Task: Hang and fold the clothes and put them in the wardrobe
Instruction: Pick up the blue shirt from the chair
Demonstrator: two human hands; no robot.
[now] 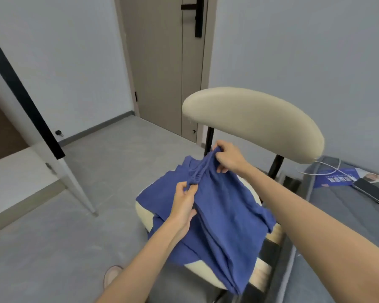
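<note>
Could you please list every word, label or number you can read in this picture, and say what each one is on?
Blue-and-white printed leaflet on the grey bed: large white characters, too blurred to read.
Blue cloth garment, beige padded chair, brown door: no text visible.

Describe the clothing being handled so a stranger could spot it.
Find the cream padded chair with black posts. Over its seat lies a blue crinkled-fabric garment, gathered waistband pinched by left hand and right hand. Nothing else on the chair is blue.

Beige chair (249, 121), closed door (160, 62) behind, leaflet (335, 177) on bed (337, 204).
</note>
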